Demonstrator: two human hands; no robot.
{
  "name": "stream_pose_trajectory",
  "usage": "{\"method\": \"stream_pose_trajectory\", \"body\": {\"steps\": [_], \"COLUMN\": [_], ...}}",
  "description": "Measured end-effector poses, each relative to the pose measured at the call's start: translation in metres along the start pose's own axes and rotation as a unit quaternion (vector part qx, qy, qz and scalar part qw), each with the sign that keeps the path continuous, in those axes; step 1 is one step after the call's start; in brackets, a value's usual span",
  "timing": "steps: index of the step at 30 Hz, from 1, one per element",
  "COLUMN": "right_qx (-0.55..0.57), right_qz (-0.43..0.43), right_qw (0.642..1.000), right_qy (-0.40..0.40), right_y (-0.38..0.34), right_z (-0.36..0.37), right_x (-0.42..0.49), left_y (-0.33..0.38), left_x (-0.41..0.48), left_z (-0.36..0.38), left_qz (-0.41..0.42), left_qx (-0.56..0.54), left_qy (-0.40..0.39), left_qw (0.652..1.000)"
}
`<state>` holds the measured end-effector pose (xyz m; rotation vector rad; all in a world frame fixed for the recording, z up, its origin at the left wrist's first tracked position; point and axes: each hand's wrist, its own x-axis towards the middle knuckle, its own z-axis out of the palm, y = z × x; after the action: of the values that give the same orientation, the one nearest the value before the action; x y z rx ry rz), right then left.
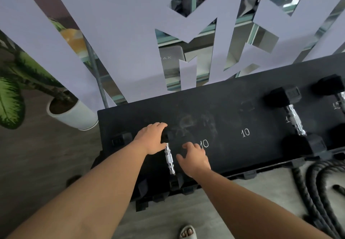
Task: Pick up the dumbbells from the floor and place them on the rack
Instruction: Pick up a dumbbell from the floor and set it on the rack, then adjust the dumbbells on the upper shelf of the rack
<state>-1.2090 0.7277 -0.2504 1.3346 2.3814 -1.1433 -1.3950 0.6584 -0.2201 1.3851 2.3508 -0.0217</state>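
Note:
A black shelf rack (233, 108) with chalked "10" marks stands below me. At its left end lies a black hex dumbbell (169, 159) with a chrome handle, running from front to back. My left hand (151, 138) curls over its far head. My right hand (194, 159) lies just right of the handle with its fingers spread on the shelf by a "10" mark, holding nothing. Further left, a second dumbbell (121, 139) is partly hidden under my left forearm. At the right end rests another dumbbell (295, 121), with one more (328, 86) at the frame's edge.
A plant in a white pot (74, 115) stands on the floor left of the rack. Thick black ropes (317, 192) lie coiled on the floor at the right. My sandalled foot (187, 232) is near the rack's front. A mirrored wall is behind.

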Motion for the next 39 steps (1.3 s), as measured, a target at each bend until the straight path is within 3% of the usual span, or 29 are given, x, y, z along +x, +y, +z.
{"method": "stream_pose_trajectory", "body": {"steps": [6, 14, 23, 30, 39], "right_qx": [-0.100, -0.104, -0.156, -0.166, -0.200], "right_qz": [-0.087, -0.202, -0.257, -0.286, -0.266], "right_qw": [0.990, 0.965, 0.935, 0.925, 0.921], "right_qy": [0.050, 0.131, 0.189, 0.189, 0.202], "right_y": [0.006, 0.030, 0.068, 0.051, 0.004], "right_z": [-0.078, -0.199, -0.328, -0.339, -0.297], "right_x": [-0.039, -0.147, -0.278, -0.335, -0.349], "left_y": [0.042, 0.144, 0.200, 0.211, 0.165], "left_x": [-0.059, -0.194, -0.370, -0.436, -0.435], "left_z": [-0.043, -0.104, -0.166, -0.193, -0.201], "left_qz": [-0.026, -0.065, -0.179, -0.203, -0.159], "left_qx": [0.026, 0.026, 0.053, 0.074, 0.081], "left_qy": [0.102, 0.216, 0.271, 0.293, 0.281], "left_qw": [0.994, 0.974, 0.944, 0.931, 0.943]}}
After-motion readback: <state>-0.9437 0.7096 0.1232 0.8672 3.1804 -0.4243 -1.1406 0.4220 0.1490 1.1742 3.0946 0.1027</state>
